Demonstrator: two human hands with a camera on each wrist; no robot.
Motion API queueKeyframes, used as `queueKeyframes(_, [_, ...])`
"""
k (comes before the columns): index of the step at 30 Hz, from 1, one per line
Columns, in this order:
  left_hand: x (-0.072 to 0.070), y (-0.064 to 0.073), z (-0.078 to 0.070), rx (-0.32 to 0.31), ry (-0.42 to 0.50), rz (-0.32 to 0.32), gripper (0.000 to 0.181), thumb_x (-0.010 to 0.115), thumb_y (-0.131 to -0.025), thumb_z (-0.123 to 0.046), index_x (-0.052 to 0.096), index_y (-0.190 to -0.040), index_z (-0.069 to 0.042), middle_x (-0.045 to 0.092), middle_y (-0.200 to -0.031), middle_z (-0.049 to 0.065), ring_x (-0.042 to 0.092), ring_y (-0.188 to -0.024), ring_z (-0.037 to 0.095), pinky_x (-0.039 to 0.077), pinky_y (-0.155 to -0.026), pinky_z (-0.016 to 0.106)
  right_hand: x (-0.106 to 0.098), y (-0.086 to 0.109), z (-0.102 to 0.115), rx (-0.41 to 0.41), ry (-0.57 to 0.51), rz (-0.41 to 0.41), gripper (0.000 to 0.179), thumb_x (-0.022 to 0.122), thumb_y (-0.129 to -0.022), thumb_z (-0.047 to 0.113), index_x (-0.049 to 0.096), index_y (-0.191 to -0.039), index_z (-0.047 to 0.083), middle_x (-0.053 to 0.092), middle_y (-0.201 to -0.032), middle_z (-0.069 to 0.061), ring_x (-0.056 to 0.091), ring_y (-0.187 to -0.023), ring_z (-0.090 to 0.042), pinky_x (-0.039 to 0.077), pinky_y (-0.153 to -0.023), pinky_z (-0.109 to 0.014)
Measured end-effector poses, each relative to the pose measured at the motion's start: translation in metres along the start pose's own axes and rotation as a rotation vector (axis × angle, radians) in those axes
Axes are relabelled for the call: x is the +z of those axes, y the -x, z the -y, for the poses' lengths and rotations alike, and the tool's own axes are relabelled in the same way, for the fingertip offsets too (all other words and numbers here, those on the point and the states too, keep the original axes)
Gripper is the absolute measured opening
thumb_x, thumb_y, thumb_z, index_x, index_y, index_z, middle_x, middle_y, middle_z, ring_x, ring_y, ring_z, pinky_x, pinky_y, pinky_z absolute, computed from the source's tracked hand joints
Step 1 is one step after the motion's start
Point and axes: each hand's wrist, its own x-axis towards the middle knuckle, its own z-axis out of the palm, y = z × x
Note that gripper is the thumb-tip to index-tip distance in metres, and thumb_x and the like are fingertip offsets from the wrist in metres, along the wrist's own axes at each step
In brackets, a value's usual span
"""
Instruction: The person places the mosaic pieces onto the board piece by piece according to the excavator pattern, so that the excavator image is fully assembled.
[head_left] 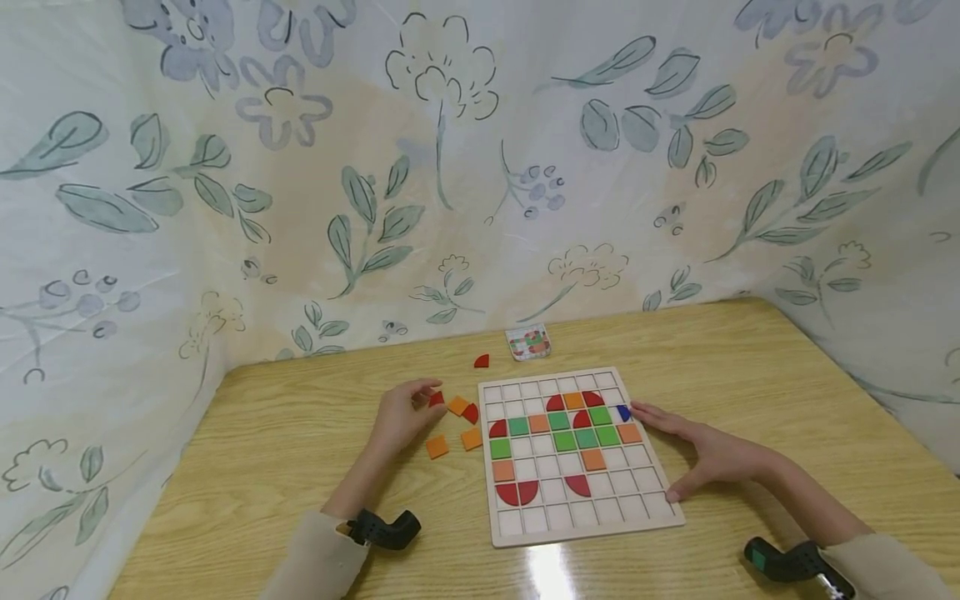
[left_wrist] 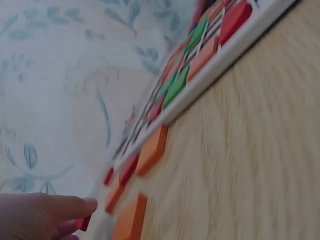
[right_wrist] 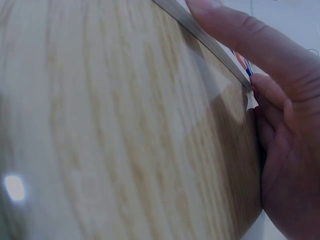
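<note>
My left hand [head_left: 402, 417] pinches a red quarter-circle tile [head_left: 437, 399] between thumb and fingers, left of a white grid board [head_left: 585, 527]. In the left wrist view the red tile [left_wrist: 83, 223] peeks out below a fingertip. My right hand [head_left: 716, 454] rests along the board's right edge, its fingers straight and its thumb at the lower right corner. Near those fingertips a blue piece [head_left: 624, 412] sits in a cell. Red, green, orange and salmon tiles fill several other cells, among them a green square [head_left: 500, 448] and a salmon square [head_left: 593, 459].
Between left hand and board lie loose orange squares [head_left: 437, 447] and a red quarter-circle [head_left: 470, 413]. Behind the board are another red piece [head_left: 482, 361] and a small pattern card [head_left: 529, 342]. A flowered cloth [head_left: 465, 183] hangs behind the wooden table [head_left: 300, 433].
</note>
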Motion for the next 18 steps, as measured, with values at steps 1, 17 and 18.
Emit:
queueKeyframes(1, [0.002, 0.001, -0.004, 0.001, 0.003, -0.004, 0.036, 0.076, -0.076, -0.016, 0.067, -0.11, -0.011, 0.066, -0.093, 0.004, 0.057, -0.085, 0.019, 0.048, -0.074, 0.034, 0.0, 0.0, 0.0, -0.001, 0.001, 0.0, 0.102, 0.08, -0.069, 0.028, 0.018, -0.149, 0.018, 0.009, -0.154, -0.016, 0.001, -0.12, 0.026, 0.012, -0.095, -0.072])
queueKeyframes(17, [0.05, 0.028, -0.091, 0.116, 0.043, 0.178, 0.035, 0.075, -0.076, -0.027, 0.068, -0.108, -0.015, 0.063, -0.085, -0.006, 0.053, -0.077, 0.015, 0.042, -0.064, 0.022, 0.001, 0.001, -0.001, -0.004, -0.01, -0.001, 0.102, 0.08, -0.069, 0.027, 0.017, -0.149, 0.018, 0.009, -0.154, -0.015, 0.002, -0.125, 0.018, 0.012, -0.096, -0.072])
queueKeyframes(18, [0.054, 0.03, -0.096, 0.131, 0.028, 0.195, 0.035, 0.075, -0.076, -0.028, 0.068, -0.108, -0.016, 0.063, -0.084, -0.007, 0.053, -0.077, 0.013, 0.042, -0.064, 0.021, 0.001, 0.001, -0.001, -0.004, -0.009, -0.001, 0.102, 0.08, -0.069, 0.027, 0.017, -0.149, 0.018, 0.009, -0.154, -0.015, 0.002, -0.126, 0.018, 0.012, -0.096, -0.072])
